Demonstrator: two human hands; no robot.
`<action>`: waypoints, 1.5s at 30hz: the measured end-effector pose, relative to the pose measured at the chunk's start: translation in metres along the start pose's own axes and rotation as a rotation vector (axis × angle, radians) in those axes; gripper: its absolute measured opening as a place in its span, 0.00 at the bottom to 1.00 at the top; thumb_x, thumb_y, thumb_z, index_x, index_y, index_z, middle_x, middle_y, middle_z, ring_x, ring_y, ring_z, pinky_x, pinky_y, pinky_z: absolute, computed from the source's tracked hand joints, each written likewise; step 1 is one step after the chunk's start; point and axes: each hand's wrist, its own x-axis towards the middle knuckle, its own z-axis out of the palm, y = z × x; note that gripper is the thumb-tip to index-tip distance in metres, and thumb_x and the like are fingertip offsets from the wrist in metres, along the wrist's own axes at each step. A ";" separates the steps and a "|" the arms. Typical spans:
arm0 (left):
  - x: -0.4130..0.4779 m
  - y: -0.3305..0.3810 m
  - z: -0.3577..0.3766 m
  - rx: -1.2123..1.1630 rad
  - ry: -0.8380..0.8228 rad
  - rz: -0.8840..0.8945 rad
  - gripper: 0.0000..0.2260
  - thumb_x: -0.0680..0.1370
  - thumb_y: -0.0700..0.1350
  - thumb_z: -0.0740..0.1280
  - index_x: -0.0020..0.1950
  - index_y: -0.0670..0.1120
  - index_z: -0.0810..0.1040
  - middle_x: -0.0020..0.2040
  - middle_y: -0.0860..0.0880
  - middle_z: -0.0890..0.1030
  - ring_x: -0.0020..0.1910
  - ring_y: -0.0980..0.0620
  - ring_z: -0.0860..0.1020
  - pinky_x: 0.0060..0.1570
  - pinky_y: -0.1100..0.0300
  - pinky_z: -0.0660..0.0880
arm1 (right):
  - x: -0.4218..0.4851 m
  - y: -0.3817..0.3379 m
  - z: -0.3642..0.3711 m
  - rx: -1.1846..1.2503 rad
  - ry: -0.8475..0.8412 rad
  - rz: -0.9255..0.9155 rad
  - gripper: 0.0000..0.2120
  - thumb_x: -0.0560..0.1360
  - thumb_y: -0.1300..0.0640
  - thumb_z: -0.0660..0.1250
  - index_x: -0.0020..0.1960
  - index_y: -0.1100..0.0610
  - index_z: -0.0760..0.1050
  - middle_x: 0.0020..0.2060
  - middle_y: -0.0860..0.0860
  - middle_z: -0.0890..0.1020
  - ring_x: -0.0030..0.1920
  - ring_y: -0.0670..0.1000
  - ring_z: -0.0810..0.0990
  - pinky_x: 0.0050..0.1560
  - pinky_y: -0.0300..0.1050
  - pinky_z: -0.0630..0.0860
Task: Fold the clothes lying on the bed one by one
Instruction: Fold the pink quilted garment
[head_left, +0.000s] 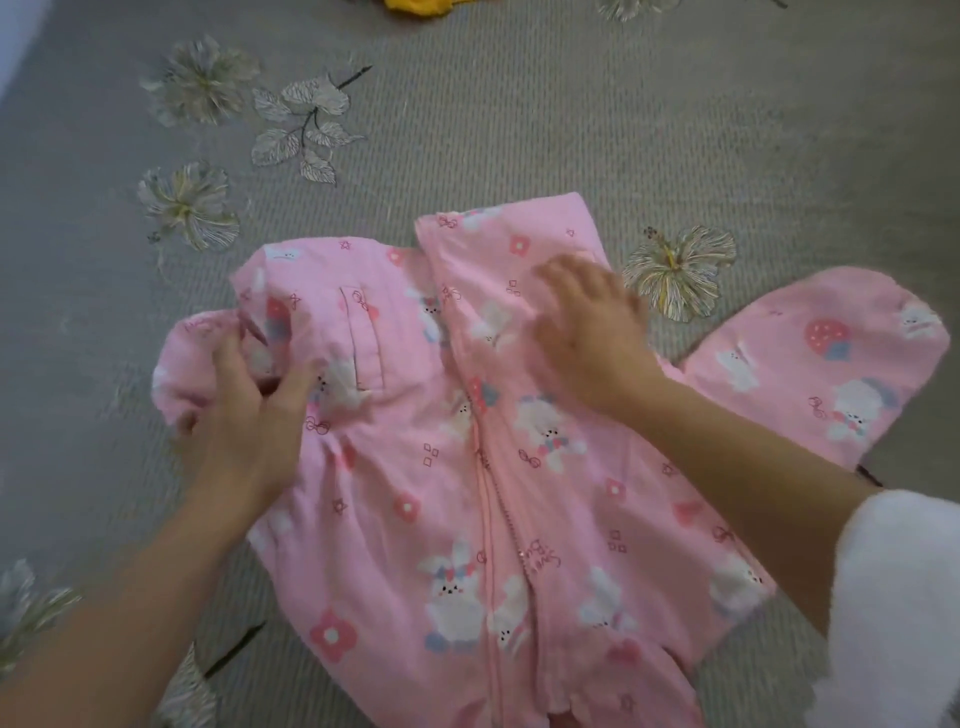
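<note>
pink jacket (415, 493) is lying front-up in the middle of the grey bedspread (519, 104), zip (491, 519) running toward the person, hem end pointing away. left hand (244, 415) is grasping the bunched sleeve (192, 364): fingers are curling round a gather of cloth just beside the pocket (363, 343), probably to carry that sleeve in over the front. right hand (597, 332) is lying flat on the opposite front panel, fingers straight and released, gripping nothing; it is motion-blurred, so exact finger spread cannot be told. judgement: it is pinning or smoothing the body so it is not shifting while the other side is being drawn. spread sleeve (821, 374) is lying out flat to the right, not yet folded. white fluffy cuff (893, 597) is covering the right forearm. yellow garment (415, 5) is waiting at the far edge, well apart.
</note>
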 end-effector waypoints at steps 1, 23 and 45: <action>0.009 0.004 0.000 -0.027 0.000 -0.038 0.40 0.68 0.69 0.56 0.75 0.52 0.55 0.65 0.45 0.75 0.67 0.37 0.68 0.68 0.42 0.57 | 0.005 0.004 -0.002 0.058 0.102 0.140 0.21 0.77 0.52 0.61 0.69 0.51 0.67 0.70 0.52 0.66 0.70 0.53 0.62 0.66 0.52 0.56; 0.097 0.063 0.028 -0.804 -0.251 -0.077 0.06 0.78 0.49 0.68 0.52 0.48 0.78 0.49 0.51 0.82 0.44 0.58 0.82 0.52 0.58 0.79 | 0.014 0.069 -0.052 0.606 0.166 0.761 0.04 0.70 0.57 0.70 0.39 0.56 0.77 0.32 0.50 0.78 0.31 0.51 0.77 0.33 0.44 0.74; -0.064 -0.021 0.097 0.473 -0.158 0.561 0.27 0.81 0.57 0.45 0.79 0.50 0.50 0.79 0.46 0.50 0.78 0.48 0.49 0.74 0.49 0.45 | -0.115 -0.026 0.005 0.082 -0.388 0.288 0.12 0.77 0.48 0.60 0.46 0.56 0.64 0.35 0.48 0.72 0.40 0.57 0.75 0.34 0.46 0.63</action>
